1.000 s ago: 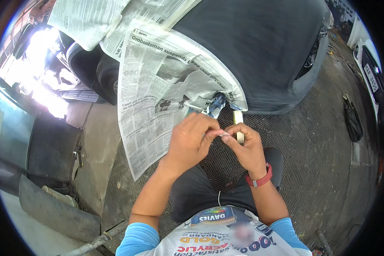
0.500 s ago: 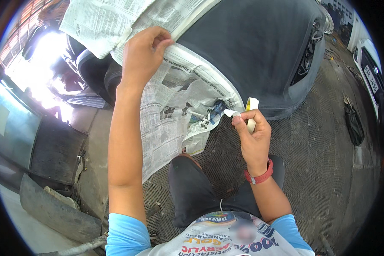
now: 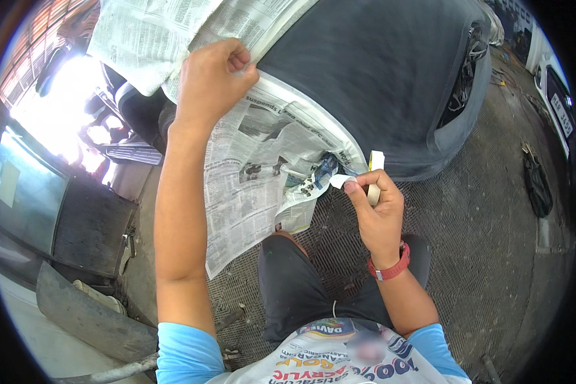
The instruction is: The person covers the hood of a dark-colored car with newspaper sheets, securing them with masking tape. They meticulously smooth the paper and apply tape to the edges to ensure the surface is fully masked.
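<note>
A sheet of newspaper hangs along the curved edge of a dark grey car body panel, with a pale strip of tape along its upper border. At the top of that sheet, my left hand is closed, fingers curled and thumb at the paper's edge; its exact grip is partly hidden. My right hand, lower and to the right, grips a roll of masking tape. A short loose end of tape sticks out between its thumb and forefinger, near the crumpled lower corner of the newspaper.
More newspaper covers the area at the upper left. A dark opening lies in the panel's right end. A white car and a black bag-like item are at the right. Loose panels lean at the lower left.
My right hand has shifted slightly left and down with the tape roll, and the loose tape end has come lower. My left hand stays at the paper's edge, almost unmoved.
</note>
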Motion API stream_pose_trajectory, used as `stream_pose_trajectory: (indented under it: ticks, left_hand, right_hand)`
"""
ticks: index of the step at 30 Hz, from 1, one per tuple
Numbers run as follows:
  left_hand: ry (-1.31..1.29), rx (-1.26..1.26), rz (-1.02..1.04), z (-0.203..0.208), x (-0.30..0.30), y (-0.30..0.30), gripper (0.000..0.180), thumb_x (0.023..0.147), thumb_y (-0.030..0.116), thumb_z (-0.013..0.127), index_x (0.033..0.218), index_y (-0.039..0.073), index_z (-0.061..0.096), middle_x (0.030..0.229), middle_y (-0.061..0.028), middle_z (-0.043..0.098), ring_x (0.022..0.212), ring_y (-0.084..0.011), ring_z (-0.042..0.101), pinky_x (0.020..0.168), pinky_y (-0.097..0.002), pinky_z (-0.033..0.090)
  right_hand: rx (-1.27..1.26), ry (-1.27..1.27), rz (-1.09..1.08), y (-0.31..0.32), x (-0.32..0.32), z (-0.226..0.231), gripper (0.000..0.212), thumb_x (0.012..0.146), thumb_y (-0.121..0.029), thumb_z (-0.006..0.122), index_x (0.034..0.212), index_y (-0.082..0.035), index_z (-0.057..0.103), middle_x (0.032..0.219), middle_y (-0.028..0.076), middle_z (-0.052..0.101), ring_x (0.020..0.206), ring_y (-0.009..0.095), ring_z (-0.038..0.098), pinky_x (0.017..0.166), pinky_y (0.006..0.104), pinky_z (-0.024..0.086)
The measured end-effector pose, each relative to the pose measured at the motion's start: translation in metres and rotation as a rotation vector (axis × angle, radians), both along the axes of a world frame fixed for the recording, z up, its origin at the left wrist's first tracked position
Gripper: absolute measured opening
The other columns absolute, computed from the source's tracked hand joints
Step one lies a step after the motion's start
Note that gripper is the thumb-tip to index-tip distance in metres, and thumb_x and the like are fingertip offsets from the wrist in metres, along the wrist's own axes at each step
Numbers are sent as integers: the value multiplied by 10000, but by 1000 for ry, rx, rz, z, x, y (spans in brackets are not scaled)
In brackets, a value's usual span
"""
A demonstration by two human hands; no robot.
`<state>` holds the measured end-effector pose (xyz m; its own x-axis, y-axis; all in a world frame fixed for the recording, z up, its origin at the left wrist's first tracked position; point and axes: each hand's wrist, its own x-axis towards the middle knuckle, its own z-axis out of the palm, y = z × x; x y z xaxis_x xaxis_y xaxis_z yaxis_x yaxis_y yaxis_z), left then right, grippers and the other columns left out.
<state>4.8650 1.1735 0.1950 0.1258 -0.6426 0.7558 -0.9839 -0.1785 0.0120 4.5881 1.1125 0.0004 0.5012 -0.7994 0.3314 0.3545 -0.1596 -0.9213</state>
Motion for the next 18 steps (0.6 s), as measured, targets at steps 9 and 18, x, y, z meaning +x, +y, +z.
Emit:
stream_pose_trajectory:
  ticks: [9,18]
  left_hand:
    - [-75,-62,42,-9,-1,8,160,921,109,829,1060,50,776,943,-85,771,846,-221,716,806,-359,570]
    - [747,230,-262,-171,-126,38,468,851,58,891,1295,46,742,1187,-75,758,1024,-180,687,920,-354,554]
  right_hand:
    - [-10,37,-27,5,10,-15,123,1023,-106,794,1008,-8,721,831,-53,644,769,33,525,690,235,430]
    - [114,97,-85,4,17,-95,143,991,-104,777,1077,5,741,846,82,765,750,132,692,710,320,534]
